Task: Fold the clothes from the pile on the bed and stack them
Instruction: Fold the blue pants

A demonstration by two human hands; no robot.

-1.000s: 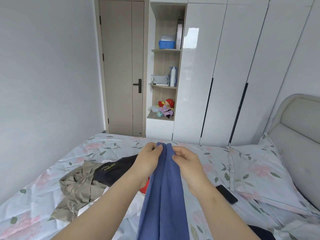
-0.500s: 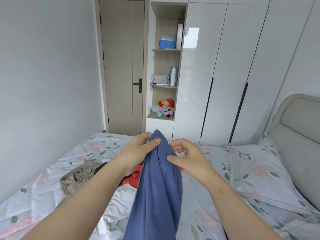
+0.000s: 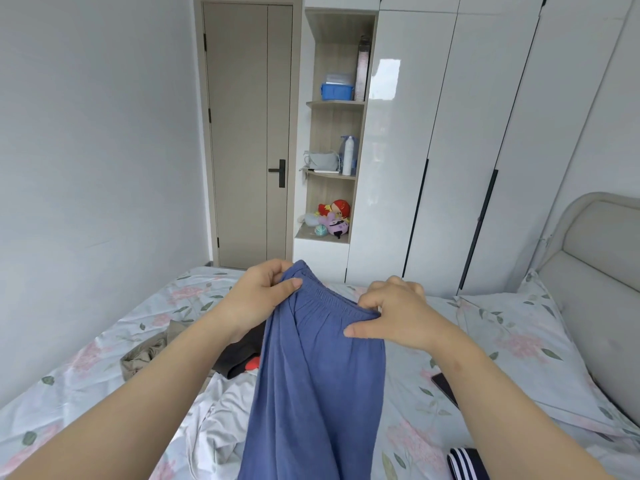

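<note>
Head view, and you've got the blue trousers up in front of you, held above the bed and hanging from the waistband. Your left hand pinches one end of that elastic band, thumb on the near face and fingers curled behind. Your right hand pinches the other end, thumb pressed to the front, fingers hooked over the top edge. Both grips are tight on cloth; neither hand is spread. The band is stretched between them, and that looks to be the point: holding by the waist lets the legs drop straight under their own weight, so the creases fall out and the seams can line up before any fold goes in. The left end sits a touch higher than the right, so the band runs on a slant.

Behind your left forearm, on the sheet, lies the pile: a khaki garment, a black garment just beside it, a scrap of red showing at its edge, and crumpled white cloth nearer to you. On your right, a phone lies on the sheet near the pillow, and a dark striped piece sits at the bottom edge by your right arm.

My read: you're squaring up this one garment, with most of the pile to go. Next, leg onto leg, then down flat on the sheet, away from that phone.
</note>
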